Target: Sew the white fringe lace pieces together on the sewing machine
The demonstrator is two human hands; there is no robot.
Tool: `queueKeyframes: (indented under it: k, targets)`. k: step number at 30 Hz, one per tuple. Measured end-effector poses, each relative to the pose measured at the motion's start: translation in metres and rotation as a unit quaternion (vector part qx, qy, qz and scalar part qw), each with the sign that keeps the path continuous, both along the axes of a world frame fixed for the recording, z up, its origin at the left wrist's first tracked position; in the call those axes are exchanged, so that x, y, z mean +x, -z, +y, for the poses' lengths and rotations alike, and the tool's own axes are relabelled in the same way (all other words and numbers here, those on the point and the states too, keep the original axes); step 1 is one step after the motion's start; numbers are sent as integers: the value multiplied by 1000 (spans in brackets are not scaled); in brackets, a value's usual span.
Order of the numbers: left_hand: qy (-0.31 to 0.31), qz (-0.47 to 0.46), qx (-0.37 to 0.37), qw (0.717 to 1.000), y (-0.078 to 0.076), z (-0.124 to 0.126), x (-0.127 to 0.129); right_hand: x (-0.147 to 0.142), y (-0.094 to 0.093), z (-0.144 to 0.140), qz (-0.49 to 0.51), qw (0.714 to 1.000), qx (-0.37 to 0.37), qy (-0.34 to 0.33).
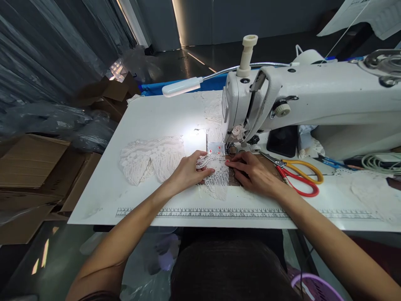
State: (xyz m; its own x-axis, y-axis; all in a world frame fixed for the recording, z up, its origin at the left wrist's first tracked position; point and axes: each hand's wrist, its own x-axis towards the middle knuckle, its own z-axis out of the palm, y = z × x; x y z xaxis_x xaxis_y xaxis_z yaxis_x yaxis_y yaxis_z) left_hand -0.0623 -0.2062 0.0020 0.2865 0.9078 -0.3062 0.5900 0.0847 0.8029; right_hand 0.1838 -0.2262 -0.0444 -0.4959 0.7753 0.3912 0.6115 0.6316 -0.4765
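A strip of white lace (216, 177) lies just in front of the needle area of a white sewing machine (300, 92). My left hand (191, 168) pinches the lace's curved edge between thumb and fingers. On the other side, my right hand (250, 172) rests with its fingertips at the lace's right edge, over a brown piece (235, 179) on the table; its fingers are partly bent and lie low. More white lace (150, 159) is spread to the left of my left hand. Scissors (300, 177) with red and yellow handles lie beside my right wrist.
The white table (103, 200) has a printed ruler (200, 214) along its front edge. A lamp (183, 87) on a flexible neck hangs over it. A black phone-like object (282, 140) sits under the machine arm. Cardboard boxes (34, 167) stand at left, a purple basket (316, 286) below right.
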Motion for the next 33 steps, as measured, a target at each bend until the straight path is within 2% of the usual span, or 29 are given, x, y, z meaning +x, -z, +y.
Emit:
queueKeyframes:
  k: [6,15,19,28,33]
  targets:
    - [-5,-14,-10,1000,-1,2,-3,2,-6,-4,30,999,-32,12]
    - [-10,-17,-30,999,2,7,-6,2,-5,-5,-26,999,-22,-14]
    - [-20,-30,-42,998,3,8,-6,3,-9,-9,5,999,-45,-8]
    - [-28,-29,-47,998,3,7,-6,2,-14,-13,-28,995,-64,-66]
    - [-23,-38,-41,998,7,9,-7,3,-14,-13,-39,995,-71,-65]
